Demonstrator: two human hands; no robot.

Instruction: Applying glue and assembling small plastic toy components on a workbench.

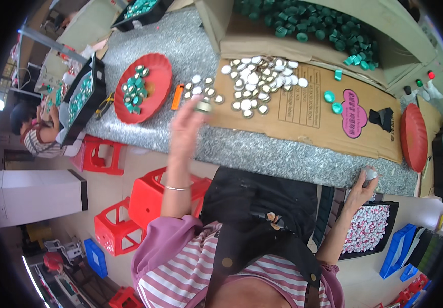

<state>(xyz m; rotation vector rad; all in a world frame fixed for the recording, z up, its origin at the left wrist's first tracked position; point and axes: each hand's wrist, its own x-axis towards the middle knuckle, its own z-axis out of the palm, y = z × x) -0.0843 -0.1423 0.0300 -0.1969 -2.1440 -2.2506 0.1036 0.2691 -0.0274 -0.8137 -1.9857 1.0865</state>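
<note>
My left hand, smeared by motion, is raised over the front of the counter. Its fingers pinch a small round cap with a pale top and a dark green side. Just past it, several loose white-and-gold discs lie by the cardboard's left edge. A larger pile of the same discs spreads over the cardboard. At the counter's front right edge, my right hand is closed round a small silvery-grey rounded piece; its lower part is hidden by the fingers.
A red scalloped tray of green caps sits left, beside an orange strip. Green caps fill a bin behind; a few lie on the cardboard. Another red tray stands right. Below is a crate of small wrapped pieces.
</note>
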